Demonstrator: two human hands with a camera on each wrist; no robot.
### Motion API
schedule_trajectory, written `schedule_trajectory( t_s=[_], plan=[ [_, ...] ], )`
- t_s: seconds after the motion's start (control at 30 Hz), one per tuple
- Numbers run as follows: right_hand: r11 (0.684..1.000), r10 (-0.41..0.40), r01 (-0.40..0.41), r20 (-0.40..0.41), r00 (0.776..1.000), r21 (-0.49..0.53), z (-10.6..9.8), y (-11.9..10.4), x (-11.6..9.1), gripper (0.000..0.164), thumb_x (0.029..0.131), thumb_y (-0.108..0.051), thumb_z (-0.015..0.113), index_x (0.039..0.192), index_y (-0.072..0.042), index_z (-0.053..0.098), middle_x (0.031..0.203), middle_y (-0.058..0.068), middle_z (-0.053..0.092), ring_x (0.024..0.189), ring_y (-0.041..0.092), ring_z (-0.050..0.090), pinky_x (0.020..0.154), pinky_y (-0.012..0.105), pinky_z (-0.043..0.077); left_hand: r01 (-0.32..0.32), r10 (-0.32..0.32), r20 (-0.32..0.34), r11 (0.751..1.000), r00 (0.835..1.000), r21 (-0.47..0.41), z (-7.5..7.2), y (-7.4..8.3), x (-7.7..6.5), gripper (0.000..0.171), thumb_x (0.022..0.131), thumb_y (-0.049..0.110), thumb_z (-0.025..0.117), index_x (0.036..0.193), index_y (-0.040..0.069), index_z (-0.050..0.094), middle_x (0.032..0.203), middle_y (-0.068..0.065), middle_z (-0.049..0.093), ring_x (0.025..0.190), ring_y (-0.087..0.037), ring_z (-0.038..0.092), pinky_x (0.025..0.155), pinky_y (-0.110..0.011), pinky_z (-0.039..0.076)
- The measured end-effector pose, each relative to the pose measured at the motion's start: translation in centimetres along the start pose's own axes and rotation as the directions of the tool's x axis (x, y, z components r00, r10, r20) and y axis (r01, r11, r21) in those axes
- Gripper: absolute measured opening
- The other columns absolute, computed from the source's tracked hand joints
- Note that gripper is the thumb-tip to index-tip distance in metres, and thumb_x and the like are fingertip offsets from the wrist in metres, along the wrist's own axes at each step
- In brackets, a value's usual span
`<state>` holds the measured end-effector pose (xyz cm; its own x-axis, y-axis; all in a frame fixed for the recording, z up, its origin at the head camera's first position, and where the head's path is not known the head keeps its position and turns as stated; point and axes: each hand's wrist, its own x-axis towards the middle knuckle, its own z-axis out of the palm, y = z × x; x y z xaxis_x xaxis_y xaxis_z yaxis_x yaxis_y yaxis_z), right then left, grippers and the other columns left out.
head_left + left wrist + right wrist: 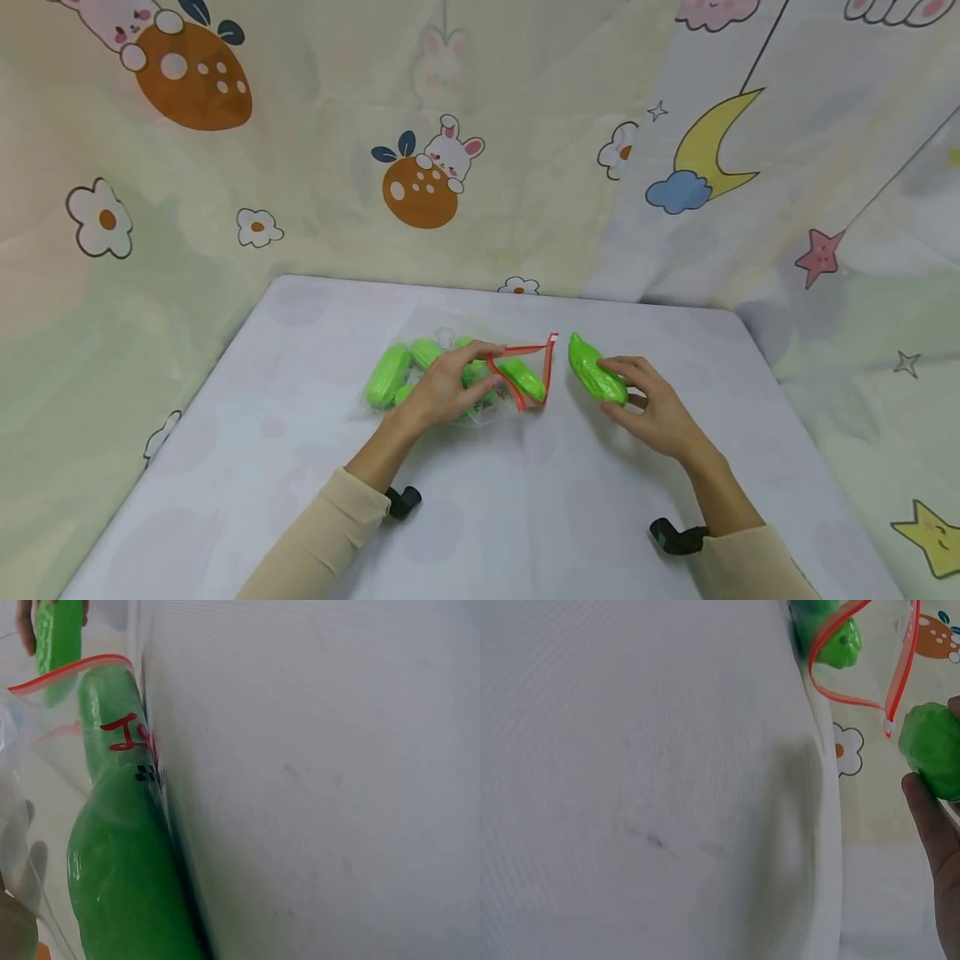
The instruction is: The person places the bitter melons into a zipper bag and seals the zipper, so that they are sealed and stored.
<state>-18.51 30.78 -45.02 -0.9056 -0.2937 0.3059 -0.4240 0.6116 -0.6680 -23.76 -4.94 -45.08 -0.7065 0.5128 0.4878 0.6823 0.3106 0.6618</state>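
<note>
A clear zip bag with a red-edged mouth [552, 371] lies on the table, its mouth spread and facing right. Several green plastic vegetables [389, 375] are inside it, one of them [522, 378] close to the mouth. My left hand [438, 390] grips the bag's upper film by the red edge, thumb below and fingers above. To the right of the mouth, my right hand [654, 410] holds a bumpy, tapered green toy vegetable [592, 371] by its lower end, apart from the bag. In the right wrist view, a finger [934, 825] presses against this vegetable [930, 750].
A white cloth [487, 517] covers the table, whose back edge meets a patterned curtain [322, 167]. Black wrist camera mounts [675, 537] sit at both sleeves. Red writing [127, 735] shows on the bag.
</note>
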Motion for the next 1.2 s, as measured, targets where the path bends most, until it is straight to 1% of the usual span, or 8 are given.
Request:
schedule_trajectory(
  t_s=[0.17, 0.3, 0.5, 0.6, 0.83, 0.9, 1.03, 1.2],
  plan=[
    [0.998, -0.034, 0.034, -0.006, 0.999, 0.057, 0.7, -0.4, -0.1, 0.059, 0.091, -0.007, 0.078, 0.145, -0.020, 0.057, 0.142, 0.004, 0.052, 0.120, 0.019, 0.054, 0.088, 0.039, 0.060, 0.001, -0.001, -0.005, 1.000, 1.000, 0.009, -0.1, -0.1, 0.0, 0.038, 0.099, 0.023, 0.071, 0.135, 0.016, 0.061, 0.134, 0.001, 0.067, 0.125, -0.017, 0.062, 0.108, -0.041, 0.049],
    [0.996, -0.048, 0.047, 0.019, 0.999, 0.072, 1.3, -0.5, -0.3, 0.059, 0.090, -0.007, 0.079, 0.144, -0.019, 0.058, 0.141, 0.004, 0.052, 0.118, 0.019, 0.055, 0.086, 0.038, 0.060, -0.001, 0.002, -0.002, 1.000, 1.000, 0.021, 0.0, 0.0, 0.1, 0.038, 0.100, 0.026, 0.071, 0.135, 0.018, 0.061, 0.135, 0.003, 0.067, 0.124, -0.015, 0.062, 0.108, -0.039, 0.049],
    [0.995, -0.078, 0.073, 0.070, 0.994, 0.071, 1.6, -1.2, -0.2, 0.058, 0.090, -0.006, 0.079, 0.143, -0.015, 0.058, 0.139, 0.006, 0.054, 0.114, 0.020, 0.057, 0.084, 0.039, 0.061, -0.014, 0.014, -0.019, 1.000, 1.000, 0.019, 0.1, 0.1, 0.1, 0.038, 0.099, 0.024, 0.071, 0.135, 0.016, 0.060, 0.131, -0.001, 0.069, 0.120, -0.018, 0.064, 0.104, -0.046, 0.051],
    [0.995, -0.093, 0.088, 0.105, 0.990, 0.046, 1.8, -1.6, 0.2, 0.056, 0.091, -0.008, 0.078, 0.143, -0.016, 0.058, 0.139, 0.005, 0.053, 0.115, 0.022, 0.058, 0.085, 0.039, 0.061, -0.027, 0.027, -0.020, 1.000, 0.999, 0.012, 0.1, 0.1, 0.1, 0.038, 0.099, 0.023, 0.071, 0.134, 0.014, 0.060, 0.130, -0.004, 0.070, 0.119, -0.021, 0.065, 0.104, -0.046, 0.052],
    [0.998, -0.050, 0.046, 0.152, 0.987, 0.032, 2.5, -1.7, 1.0, 0.057, 0.093, -0.011, 0.077, 0.145, -0.015, 0.054, 0.141, 0.007, 0.054, 0.113, 0.027, 0.062, 0.088, 0.042, 0.060, -0.049, 0.049, -0.030, 0.999, 0.998, 0.001, 0.4, 0.0, 0.1, 0.037, 0.100, 0.023, 0.070, 0.133, 0.012, 0.061, 0.130, -0.003, 0.069, 0.116, -0.025, 0.067, 0.102, -0.040, 0.053],
    [0.999, -0.031, 0.025, 0.158, 0.987, 0.043, 2.7, -1.7, 1.1, 0.059, 0.093, -0.012, 0.076, 0.146, -0.014, 0.050, 0.143, 0.009, 0.054, 0.112, 0.028, 0.064, 0.089, 0.042, 0.060, -0.055, 0.054, -0.032, 0.998, 0.998, -0.005, 0.4, -0.1, 0.1, 0.037, 0.099, 0.022, 0.071, 0.133, 0.011, 0.061, 0.131, -0.003, 0.068, 0.116, -0.026, 0.066, 0.101, -0.042, 0.053],
    [0.996, -0.006, -0.007, 0.162, 0.987, 0.084, 3.2, -1.6, 1.2, 0.059, 0.094, -0.013, 0.075, 0.146, -0.012, 0.047, 0.147, 0.012, 0.053, 0.115, 0.031, 0.065, 0.092, 0.042, 0.059, -0.067, 0.066, -0.022, 0.997, 0.998, -0.041, 0.6, -0.2, 0.1, 0.036, 0.100, 0.018, 0.070, 0.133, 0.008, 0.060, 0.131, -0.009, 0.068, 0.116, -0.034, 0.066, 0.100, -0.050, 0.054],
    [0.996, -0.011, -0.004, 0.159, 0.987, 0.092, 4.0, -1.5, 1.4, 0.060, 0.093, -0.009, 0.075, 0.146, -0.013, 0.050, 0.145, 0.010, 0.053, 0.118, 0.030, 0.062, 0.094, 0.042, 0.058, -0.059, 0.058, -0.013, 0.997, 0.998, -0.043, 0.7, -0.3, 0.1, 0.035, 0.100, 0.019, 0.069, 0.133, 0.011, 0.060, 0.130, -0.006, 0.069, 0.116, -0.031, 0.066, 0.101, -0.051, 0.053]
  ],
)
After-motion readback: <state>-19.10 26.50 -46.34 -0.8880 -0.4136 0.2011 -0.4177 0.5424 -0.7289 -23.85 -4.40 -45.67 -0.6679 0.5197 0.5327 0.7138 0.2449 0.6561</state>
